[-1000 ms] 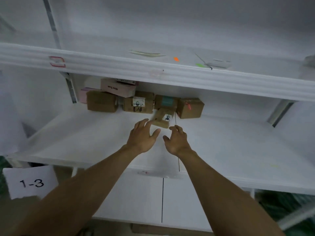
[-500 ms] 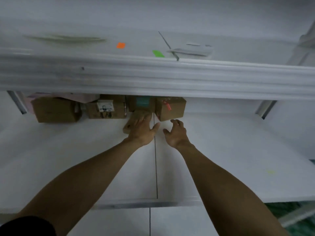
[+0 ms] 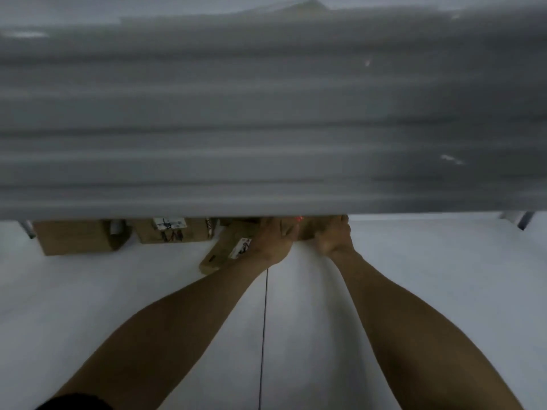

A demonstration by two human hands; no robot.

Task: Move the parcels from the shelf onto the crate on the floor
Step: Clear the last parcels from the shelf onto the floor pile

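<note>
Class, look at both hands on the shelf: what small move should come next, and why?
Probably draw the brown parcel forward: the left hand and right hand flank it far back, fingertips hidden under the upper shelf.

Nothing written could be read. A white label [image 3: 242,247] sat on the tilted parcel [image 3: 217,254] just left of the left hand [image 3: 273,239], its dark and red print too blurred. Farther left of that hand, a second white label [image 3: 169,224] on a brown parcel [image 3: 177,235] was equally illegible.
</note>
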